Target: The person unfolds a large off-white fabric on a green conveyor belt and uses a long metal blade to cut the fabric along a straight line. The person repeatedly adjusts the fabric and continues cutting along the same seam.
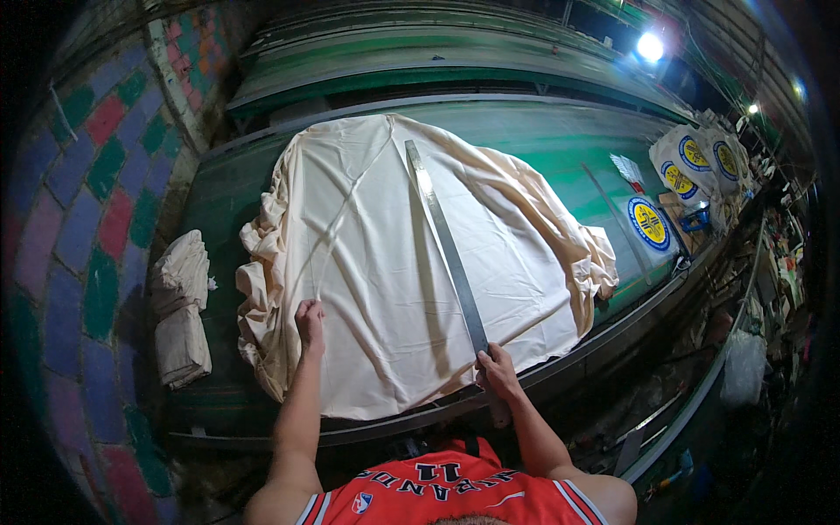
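My right grip (499,371) is closed round the near part of the ruler (454,267), which reaches away across the cloth (367,324). My left grip (310,322) is over the cloth's left part; whether it pinches anything, I cannot tell. Rumpled along both sides, the cloth spreads on the green worktop (525,131), bundles (182,271) to its left.

1 cream fabric sheet (367,280), spread over a green table (560,157), middle mostly flat with light creases, left and right sides bunched in folds, 1 long gray metal strip (450,254), slanting over the fabric, near end past its near edge
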